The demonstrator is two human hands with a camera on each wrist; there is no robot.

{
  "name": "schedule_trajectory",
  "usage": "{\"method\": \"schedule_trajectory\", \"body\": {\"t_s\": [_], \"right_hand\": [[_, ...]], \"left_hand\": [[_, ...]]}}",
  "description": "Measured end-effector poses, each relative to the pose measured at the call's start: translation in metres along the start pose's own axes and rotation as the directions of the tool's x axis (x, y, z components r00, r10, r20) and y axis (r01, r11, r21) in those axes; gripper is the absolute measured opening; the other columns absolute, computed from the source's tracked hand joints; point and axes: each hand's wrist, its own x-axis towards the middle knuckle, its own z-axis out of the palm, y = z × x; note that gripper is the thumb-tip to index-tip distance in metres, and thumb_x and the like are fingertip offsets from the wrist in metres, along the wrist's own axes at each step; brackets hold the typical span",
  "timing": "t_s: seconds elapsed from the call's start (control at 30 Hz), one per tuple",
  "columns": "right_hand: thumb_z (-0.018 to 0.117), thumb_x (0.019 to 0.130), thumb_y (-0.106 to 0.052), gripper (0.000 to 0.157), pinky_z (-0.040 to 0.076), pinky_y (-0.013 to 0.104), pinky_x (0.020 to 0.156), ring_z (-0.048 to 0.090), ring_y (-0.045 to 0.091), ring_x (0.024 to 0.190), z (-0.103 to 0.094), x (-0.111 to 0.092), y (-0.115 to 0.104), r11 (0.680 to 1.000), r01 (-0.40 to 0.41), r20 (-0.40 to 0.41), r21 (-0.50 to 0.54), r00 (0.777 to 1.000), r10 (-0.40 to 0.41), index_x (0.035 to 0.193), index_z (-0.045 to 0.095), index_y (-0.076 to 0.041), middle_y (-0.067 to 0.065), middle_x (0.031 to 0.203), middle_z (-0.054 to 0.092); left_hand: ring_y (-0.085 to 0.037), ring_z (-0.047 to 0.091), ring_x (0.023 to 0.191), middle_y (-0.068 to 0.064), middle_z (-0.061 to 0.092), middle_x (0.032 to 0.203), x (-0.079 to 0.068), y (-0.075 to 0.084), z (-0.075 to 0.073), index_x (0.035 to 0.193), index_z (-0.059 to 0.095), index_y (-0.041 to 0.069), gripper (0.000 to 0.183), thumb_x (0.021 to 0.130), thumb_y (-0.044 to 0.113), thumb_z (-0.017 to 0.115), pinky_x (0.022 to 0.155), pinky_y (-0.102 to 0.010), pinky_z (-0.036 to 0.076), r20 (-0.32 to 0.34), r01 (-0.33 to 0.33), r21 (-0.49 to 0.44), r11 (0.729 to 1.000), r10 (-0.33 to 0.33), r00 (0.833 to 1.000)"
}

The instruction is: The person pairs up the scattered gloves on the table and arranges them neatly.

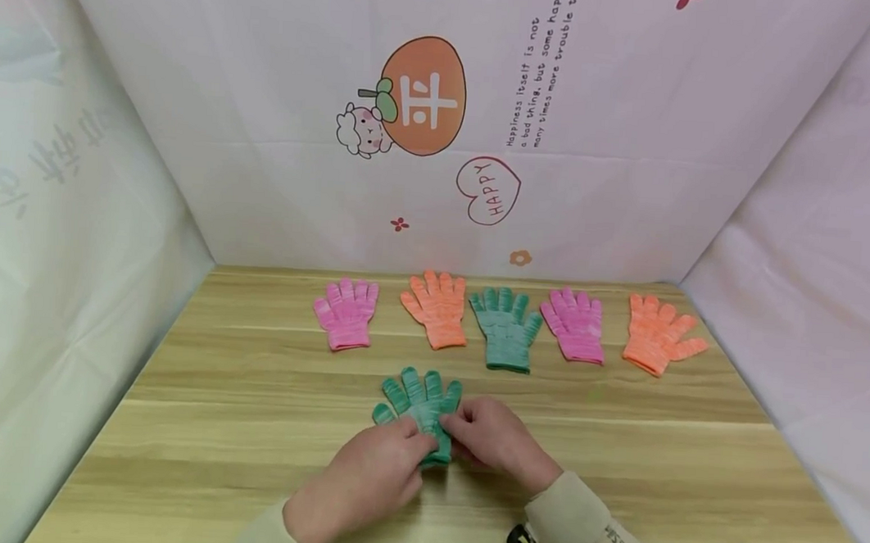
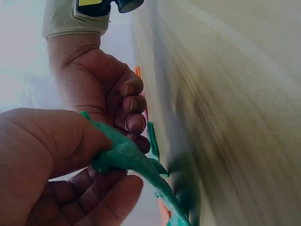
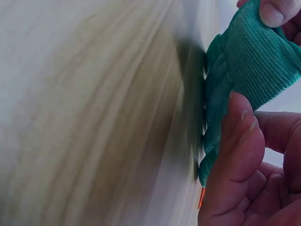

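Note:
A green knitted glove [image 1: 422, 402] is held low over the wooden table, fingers pointing away from me, its palm part partly covered by my hands. My left hand [image 1: 377, 461] pinches it near the cuff between thumb and fingers, as the left wrist view also shows. On the glove's right edge, my right hand [image 1: 496, 439] grips the fabric with its fingertips. In the right wrist view the ribbed cuff [image 3: 265, 59] is raised off the table, while the glove fingers [image 3: 214, 127] hang close to the surface.
Behind lies a row of gloves: pink [image 1: 347, 314], orange [image 1: 439, 309], green [image 1: 507, 329], pink [image 1: 576, 326] and orange [image 1: 660, 337]. They rest on the wooden table [image 1: 250, 426]. White printed cloth [image 1: 280, 132] walls the back and both sides.

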Motion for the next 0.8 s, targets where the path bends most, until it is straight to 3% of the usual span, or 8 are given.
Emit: {"method": "schedule_trajectory", "body": {"t_s": [0.3, 0.47, 0.63, 0.8], "right_hand": [[0.062, 0.102, -0.035, 0.045, 0.039, 0.028, 0.052, 0.049, 0.012, 0.049, 0.006, -0.001, 0.002, 0.985, 0.015, -0.011, -0.171, 1.0, -0.017, 0.063, 0.063, -0.014, -0.006, 0.05, 0.051], [0.063, 0.101, -0.037, 0.044, 0.038, 0.028, 0.053, 0.052, 0.013, 0.053, 0.01, -0.002, 0.001, 0.967, -0.036, -0.019, -0.253, 0.999, 0.033, 0.063, 0.063, -0.015, -0.005, 0.055, 0.059], [0.062, 0.1, -0.037, 0.044, 0.038, 0.029, 0.053, 0.053, 0.013, 0.054, 0.013, -0.002, 0.0, 0.947, -0.069, -0.026, -0.315, 0.998, 0.064, 0.062, 0.063, -0.016, -0.006, 0.057, 0.062], [0.062, 0.099, -0.035, 0.044, 0.037, 0.028, 0.051, 0.052, 0.013, 0.053, 0.015, -0.002, -0.001, 0.935, -0.064, -0.035, -0.35, 0.998, 0.055, 0.06, 0.063, -0.016, -0.007, 0.056, 0.062]], "left_hand": [[-0.005, 0.053, 0.071, 0.006, 0.058, 0.081, -0.004, 0.003, 0.006, 0.101, 0.074, 0.016, 0.011, 0.09, 0.013, 0.073, 0.061, -0.021, 0.046, 0.062, -0.016, 0.035, 0.999, 0.013, 0.998], [-0.006, 0.054, 0.072, 0.006, 0.059, 0.083, -0.005, 0.005, 0.008, 0.101, 0.074, 0.017, 0.009, 0.093, 0.014, 0.071, 0.062, -0.022, 0.047, 0.112, -0.006, 0.034, 0.999, 0.002, 0.994], [-0.007, 0.057, 0.072, 0.006, 0.06, 0.083, -0.007, 0.006, 0.01, 0.099, 0.074, 0.018, 0.009, 0.091, 0.015, 0.073, 0.061, -0.022, 0.047, 0.101, -0.014, 0.056, 0.998, 0.008, 0.995], [-0.007, 0.058, 0.075, 0.006, 0.061, 0.084, -0.007, 0.005, 0.009, 0.1, 0.074, 0.017, 0.004, 0.096, 0.019, 0.071, 0.063, -0.023, 0.05, 0.123, 0.004, 0.063, 0.998, -0.012, 0.992]]}}
